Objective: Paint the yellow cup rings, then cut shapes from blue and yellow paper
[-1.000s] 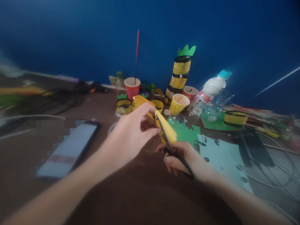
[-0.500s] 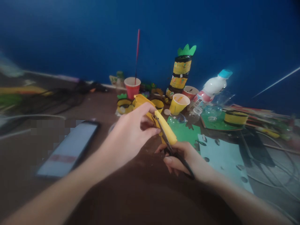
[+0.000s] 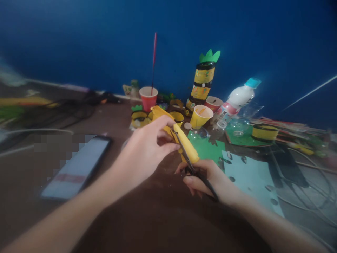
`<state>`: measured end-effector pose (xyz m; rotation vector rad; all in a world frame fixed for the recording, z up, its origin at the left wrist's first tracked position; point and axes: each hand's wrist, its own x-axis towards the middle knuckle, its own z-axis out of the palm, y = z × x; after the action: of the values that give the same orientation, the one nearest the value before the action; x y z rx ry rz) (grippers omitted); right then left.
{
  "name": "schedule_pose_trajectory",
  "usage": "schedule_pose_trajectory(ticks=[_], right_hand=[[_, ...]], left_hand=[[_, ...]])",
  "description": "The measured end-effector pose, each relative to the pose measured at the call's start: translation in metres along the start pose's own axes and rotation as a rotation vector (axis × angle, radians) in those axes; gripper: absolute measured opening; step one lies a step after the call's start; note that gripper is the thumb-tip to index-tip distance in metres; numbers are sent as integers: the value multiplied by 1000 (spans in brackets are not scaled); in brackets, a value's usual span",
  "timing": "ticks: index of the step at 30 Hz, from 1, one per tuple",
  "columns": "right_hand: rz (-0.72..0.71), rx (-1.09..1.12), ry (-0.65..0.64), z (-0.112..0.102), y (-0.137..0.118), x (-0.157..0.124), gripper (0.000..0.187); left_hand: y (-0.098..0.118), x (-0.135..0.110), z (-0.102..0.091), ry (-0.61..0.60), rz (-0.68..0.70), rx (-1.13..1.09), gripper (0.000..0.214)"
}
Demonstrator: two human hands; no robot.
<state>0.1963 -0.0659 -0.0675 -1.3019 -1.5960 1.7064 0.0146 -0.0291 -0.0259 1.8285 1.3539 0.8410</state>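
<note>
One yellow paper (image 3: 187, 144) is pinched in the grip of the left hand (image 3: 150, 144) above the counter (image 3: 147, 211), short of its far edge. Scissors (image 3: 191, 167) are clasped in the grip of the right hand (image 3: 213, 175), blades set against the paper. Toward that edge, a yellow cup (image 3: 199, 120) and striped tower (image 3: 202, 93) are stood.

phone (image 3: 76, 168): on the desk (image 3: 168, 218), over left of the left hand (image 3: 147, 144)
scissors (image 3: 187, 160): in the right hand (image 3: 214, 175), up against the sheet (image 3: 187, 142) in the left
stick (image 3: 154, 52): poking out of a cup (image 3: 149, 101), back row
tower (image 3: 204, 75): back by the wall (image 3: 168, 21), bottle (image 3: 238, 98) off to its right
</note>
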Motion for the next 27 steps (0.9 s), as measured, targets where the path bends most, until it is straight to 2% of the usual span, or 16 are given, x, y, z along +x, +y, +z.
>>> schedule_pose_trajectory(ticks=[6,11,17,21,27], right_hand=[[-10,16,-18,0,0,0,32],[-3,1,-55,-1,-2,1,37],[44,13,-102,1,-1,1,43],[37,16,-120,0,2,0,42],[65,-14,-228,-4,3,0,37]], left_hand=[[-1,-1,-2,7,37,74,27],[5,0,-11,30,152,231,15],[3,4,-14,46,85,134,31],[-2,5,-14,6,25,36,29],[-4,10,-17,-103,-3,-124,23]])
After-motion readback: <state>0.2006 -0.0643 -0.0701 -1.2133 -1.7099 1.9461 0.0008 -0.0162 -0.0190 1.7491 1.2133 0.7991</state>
